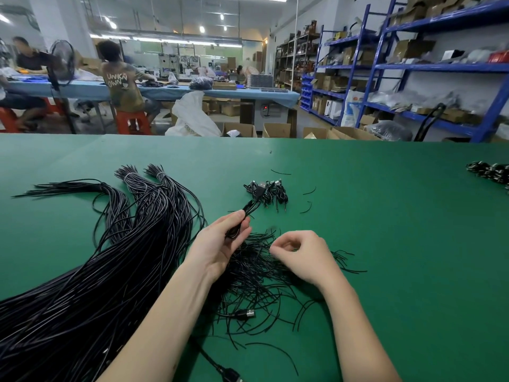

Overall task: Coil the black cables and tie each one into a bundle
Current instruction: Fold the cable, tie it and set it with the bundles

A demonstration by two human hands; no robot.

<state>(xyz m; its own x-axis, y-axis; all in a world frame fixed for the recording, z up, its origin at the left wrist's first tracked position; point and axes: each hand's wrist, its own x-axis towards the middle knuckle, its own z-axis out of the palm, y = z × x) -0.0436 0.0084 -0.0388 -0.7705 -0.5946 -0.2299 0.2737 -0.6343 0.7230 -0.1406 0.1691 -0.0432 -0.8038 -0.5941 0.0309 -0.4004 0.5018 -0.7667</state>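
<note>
The left hand grips a coiled black cable between thumb and curled fingers, above the green tabletop near the scene centre. One end of the coil projects past the fingertips toward the far side.

The right hand is just right of the left hand, fingers curled inward with thumb and forefinger tips close together. Whether a tie wire is pinched between them cannot be determined.

Under and near both hands lies a loose pile of thin black tie wires. A USB plug rests on the near part of this pile.

To the left, a large mass of uncoiled black cables runs from the near-left corner toward the far side, ending in banded ends.

Just beyond the left hand, a small group of finished bundles lies on the tabletop. More bundles lie at the far-right edge, well apart.
</note>
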